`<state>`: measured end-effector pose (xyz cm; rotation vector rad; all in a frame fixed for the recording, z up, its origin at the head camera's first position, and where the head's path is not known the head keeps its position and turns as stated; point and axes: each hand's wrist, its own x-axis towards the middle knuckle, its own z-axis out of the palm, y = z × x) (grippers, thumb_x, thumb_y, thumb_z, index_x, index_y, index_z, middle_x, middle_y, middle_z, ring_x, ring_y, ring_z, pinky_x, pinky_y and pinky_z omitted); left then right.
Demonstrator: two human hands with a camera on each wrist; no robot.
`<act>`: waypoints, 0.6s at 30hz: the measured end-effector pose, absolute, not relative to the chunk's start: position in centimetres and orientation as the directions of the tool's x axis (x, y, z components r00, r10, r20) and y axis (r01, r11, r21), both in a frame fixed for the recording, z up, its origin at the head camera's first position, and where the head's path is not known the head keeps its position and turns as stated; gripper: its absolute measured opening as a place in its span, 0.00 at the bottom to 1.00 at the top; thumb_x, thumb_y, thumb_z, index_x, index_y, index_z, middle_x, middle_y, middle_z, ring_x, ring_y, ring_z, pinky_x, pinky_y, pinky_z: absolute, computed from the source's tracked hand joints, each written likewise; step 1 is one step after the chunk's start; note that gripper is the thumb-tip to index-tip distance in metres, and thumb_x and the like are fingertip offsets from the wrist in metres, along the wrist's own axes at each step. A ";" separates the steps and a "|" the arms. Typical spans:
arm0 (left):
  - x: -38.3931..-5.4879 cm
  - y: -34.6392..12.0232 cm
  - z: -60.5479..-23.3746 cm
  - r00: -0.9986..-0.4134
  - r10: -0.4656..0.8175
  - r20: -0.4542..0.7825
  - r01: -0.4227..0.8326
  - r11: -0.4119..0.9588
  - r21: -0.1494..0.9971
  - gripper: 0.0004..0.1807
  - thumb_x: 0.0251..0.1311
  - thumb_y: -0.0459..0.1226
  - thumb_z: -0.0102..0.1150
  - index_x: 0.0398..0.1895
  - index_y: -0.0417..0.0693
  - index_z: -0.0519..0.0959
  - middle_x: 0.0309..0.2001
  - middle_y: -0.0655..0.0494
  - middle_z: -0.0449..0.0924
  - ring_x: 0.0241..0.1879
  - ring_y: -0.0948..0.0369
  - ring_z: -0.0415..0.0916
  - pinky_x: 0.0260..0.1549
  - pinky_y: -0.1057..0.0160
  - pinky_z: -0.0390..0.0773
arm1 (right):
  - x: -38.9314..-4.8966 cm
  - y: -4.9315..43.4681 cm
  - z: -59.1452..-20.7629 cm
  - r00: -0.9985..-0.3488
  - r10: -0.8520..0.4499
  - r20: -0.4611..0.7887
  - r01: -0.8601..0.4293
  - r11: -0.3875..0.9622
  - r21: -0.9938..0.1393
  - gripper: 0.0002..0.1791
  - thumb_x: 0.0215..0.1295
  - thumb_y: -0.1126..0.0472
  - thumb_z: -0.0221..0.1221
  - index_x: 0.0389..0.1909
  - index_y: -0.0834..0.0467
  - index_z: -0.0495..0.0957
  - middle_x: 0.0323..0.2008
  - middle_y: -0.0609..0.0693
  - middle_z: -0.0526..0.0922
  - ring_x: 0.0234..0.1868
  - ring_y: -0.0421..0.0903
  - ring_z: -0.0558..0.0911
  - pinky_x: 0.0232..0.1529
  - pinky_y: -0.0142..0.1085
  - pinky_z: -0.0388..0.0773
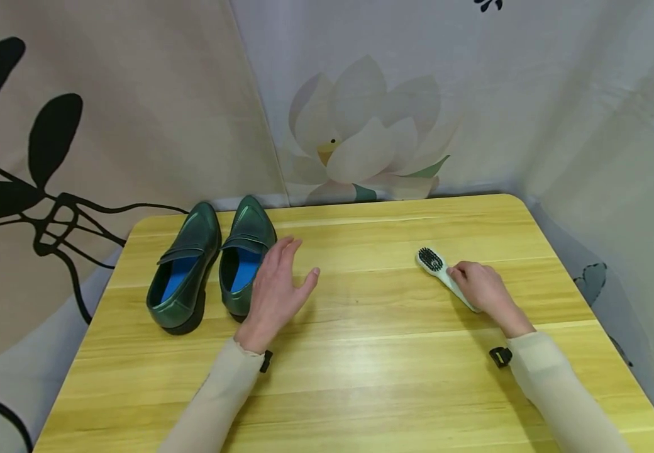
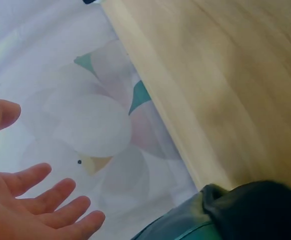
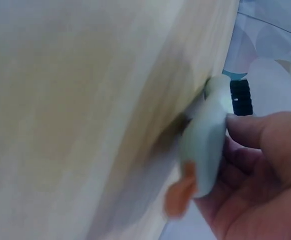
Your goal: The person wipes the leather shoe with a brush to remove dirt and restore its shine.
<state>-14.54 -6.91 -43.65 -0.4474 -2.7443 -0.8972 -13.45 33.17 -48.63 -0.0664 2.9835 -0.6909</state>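
My right hand [image 1: 478,286] grips a pale green shoe brush [image 1: 453,286] by its handle, with the dark bristles [image 1: 431,258] facing up. In the right wrist view the brush [image 3: 205,140] is close over the table, thumb along its side and an orange loop [image 3: 180,192] at the handle's end. My left hand [image 1: 278,289] hovers with spread fingers beside the right one of two dark green loafers; it holds nothing. That loafer [image 1: 244,242] has a blue insole and is partly hidden by the hand. The other loafer [image 1: 191,251] stands to its left, toe toward the back edge.
A wooden table [image 1: 361,371] with rounded back corners bears everything. Behind it hangs a pale curtain [image 1: 372,126] with a printed flower, and more patterned cloth falls on both sides. Black straps [image 1: 500,357] sit at my wrists.
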 end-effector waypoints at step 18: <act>-15.3 -5.7 -45.1 -0.916 0.301 0.263 0.389 0.826 0.408 0.42 0.65 0.55 0.64 0.74 0.38 0.67 0.72 0.39 0.65 0.72 0.41 0.61 0.71 0.38 0.61 | -12.5 30.8 -46.8 -0.981 -0.013 0.193 -0.091 0.910 -0.404 0.27 0.80 0.52 0.53 0.67 0.70 0.73 0.65 0.69 0.74 0.62 0.69 0.76 0.57 0.65 0.73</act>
